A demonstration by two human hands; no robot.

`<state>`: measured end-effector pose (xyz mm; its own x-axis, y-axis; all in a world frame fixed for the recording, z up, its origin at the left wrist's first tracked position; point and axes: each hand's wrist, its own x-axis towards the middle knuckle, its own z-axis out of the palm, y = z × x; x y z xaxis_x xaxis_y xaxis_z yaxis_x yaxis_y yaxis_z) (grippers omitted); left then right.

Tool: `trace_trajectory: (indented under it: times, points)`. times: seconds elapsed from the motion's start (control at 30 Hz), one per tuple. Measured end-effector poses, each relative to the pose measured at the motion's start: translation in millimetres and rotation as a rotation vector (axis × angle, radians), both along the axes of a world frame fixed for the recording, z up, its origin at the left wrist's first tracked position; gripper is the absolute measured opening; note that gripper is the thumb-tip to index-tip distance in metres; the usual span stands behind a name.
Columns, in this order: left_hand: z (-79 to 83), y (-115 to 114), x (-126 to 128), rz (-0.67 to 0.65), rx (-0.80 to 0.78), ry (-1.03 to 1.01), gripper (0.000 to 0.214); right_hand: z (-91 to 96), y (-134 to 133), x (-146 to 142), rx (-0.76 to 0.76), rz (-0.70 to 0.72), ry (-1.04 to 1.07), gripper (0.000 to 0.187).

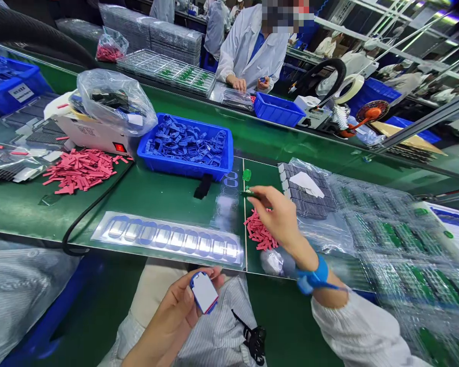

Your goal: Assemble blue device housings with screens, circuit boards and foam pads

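My left hand (pixel 181 300) is closed around a small blue plastic frame with a white panel (pixel 205 292) on its face and a thin red line along one edge. It is held over my lap, below the bench edge. My right hand (pixel 274 214), with a blue wrist strap (pixel 314 275) on, reaches over the bench. Thumb and fingers pinch a small green circuit board (pixel 247 193), seen nearly edge-on. Just beyond it lies another green circuit board (pixel 247 175). Under the right hand is a pile of red strips (pixel 259 232). A sheet of oval film stickers (pixel 172 239) lies along the front edge.
A blue bin (pixel 185 171) of blue frames stands mid-bench, beside a larger pile of red strips (pixel 82 168) and a black cable (pixel 95 206). Stacked clear trays (pixel 390 234) with green boards fill the right. A co-worker (pixel 252 51) sits across the bench.
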<state>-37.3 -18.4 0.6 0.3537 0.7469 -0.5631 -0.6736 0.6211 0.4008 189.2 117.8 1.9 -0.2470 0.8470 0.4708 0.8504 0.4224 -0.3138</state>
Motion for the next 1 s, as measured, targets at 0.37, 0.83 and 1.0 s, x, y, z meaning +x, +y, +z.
trace_trajectory:
  times: [0.37, 0.83, 1.0]
  points:
    - [6.2, 10.0, 15.2, 0.1, 0.196, -0.281, 0.024, 49.7, -89.1, -28.6, 0.224, 0.651, -0.152, 0.016]
    - [-1.9, 5.2, 12.6, 0.095, 0.143, -0.192, 0.029, 39.4, -106.6, -40.2, 0.052, 0.321, 0.01, 0.05]
    - [-2.1, 4.8, 11.4, 0.048, 0.146, -0.155, 0.031, 45.2, -102.5, -39.4, -0.006, 0.31, -0.09, 0.034]
